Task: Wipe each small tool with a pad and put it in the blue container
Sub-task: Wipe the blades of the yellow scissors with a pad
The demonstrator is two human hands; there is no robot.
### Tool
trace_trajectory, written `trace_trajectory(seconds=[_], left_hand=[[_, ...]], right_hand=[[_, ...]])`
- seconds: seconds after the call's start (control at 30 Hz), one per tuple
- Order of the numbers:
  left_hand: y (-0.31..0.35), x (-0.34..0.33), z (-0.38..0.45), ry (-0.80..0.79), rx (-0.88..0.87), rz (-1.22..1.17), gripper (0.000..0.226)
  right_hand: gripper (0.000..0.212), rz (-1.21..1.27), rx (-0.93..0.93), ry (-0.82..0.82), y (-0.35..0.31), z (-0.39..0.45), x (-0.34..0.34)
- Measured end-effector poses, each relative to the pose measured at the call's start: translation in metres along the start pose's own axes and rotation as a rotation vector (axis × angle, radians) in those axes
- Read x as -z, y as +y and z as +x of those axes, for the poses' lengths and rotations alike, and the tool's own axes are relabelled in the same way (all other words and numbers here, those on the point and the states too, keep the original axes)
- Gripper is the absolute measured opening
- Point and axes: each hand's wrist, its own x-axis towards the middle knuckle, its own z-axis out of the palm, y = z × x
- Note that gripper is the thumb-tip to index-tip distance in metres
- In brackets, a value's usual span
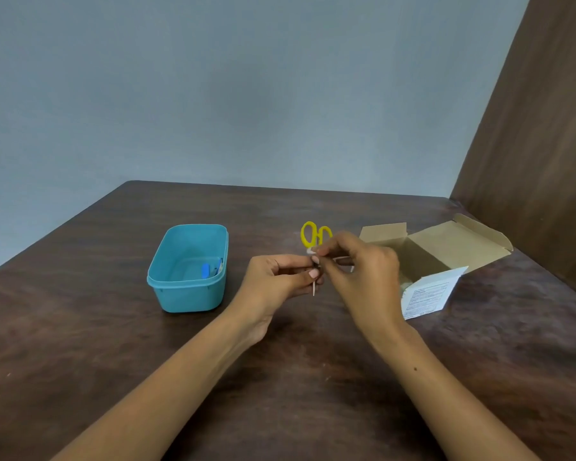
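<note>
My left hand (280, 277) pinches a thin small tool (314, 289) whose pale tip points down below the fingers. My right hand (359, 261) meets it from the right, its fingertips closed on a small white pad (311, 251) at the tool's top. Yellow-handled scissors (315, 233) lie on the table just behind both hands, the blades hidden. The blue container (187, 294) stands open to the left and holds a small blue tool (205, 270) near its right wall.
An open cardboard box (446, 247) lies at the right with a white printed flap (428, 296) facing me. A brown wooden panel (539, 144) rises at the far right. The dark wooden table (113, 344) ends at a grey wall behind.
</note>
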Motion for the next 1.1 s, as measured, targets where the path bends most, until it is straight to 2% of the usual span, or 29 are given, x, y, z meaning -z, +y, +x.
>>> trace_trajectory(seconds=[0.2,0.27,0.43,0.53,0.67,0.83,0.87,0.93,1.03,1.1], left_hand=[[0.002,0.005,-0.002,0.028,-0.043,0.113,0.019],[0.002,0.005,-0.001,0.028,-0.06,0.135,0.019],[0.004,0.004,-0.003,0.005,-0.132,0.225,0.02],[0.007,0.005,-0.003,0.019,-0.179,0.258,0.018],[0.011,0.01,-0.001,0.036,-0.253,0.255,0.022],[0.009,0.012,0.0,0.005,-0.171,0.261,0.017],[0.008,0.012,0.001,0.006,-0.136,0.256,0.016],[0.006,0.01,0.002,0.021,-0.063,0.23,0.016],[0.007,0.01,0.001,0.016,-0.012,0.245,0.014],[0.008,0.01,0.0,-0.017,-0.008,0.25,0.013]], right_hand=[[0.017,0.02,0.053,-0.179,0.007,0.003,-0.001],[0.017,0.028,0.06,-0.173,0.007,0.003,-0.001],[0.013,0.022,0.08,-0.04,0.006,0.001,0.0],[0.015,-0.027,0.123,-0.065,0.007,0.0,-0.001],[0.015,0.027,0.131,-0.095,0.003,0.0,-0.002],[0.016,0.146,-0.045,-0.183,0.003,0.004,0.001],[0.016,0.191,-0.099,-0.162,0.002,0.005,0.002],[0.014,0.231,-0.16,-0.016,-0.001,0.008,0.008],[0.01,0.15,-0.118,0.221,0.003,0.012,0.016],[0.012,0.064,-0.069,0.229,0.007,0.012,0.016]])
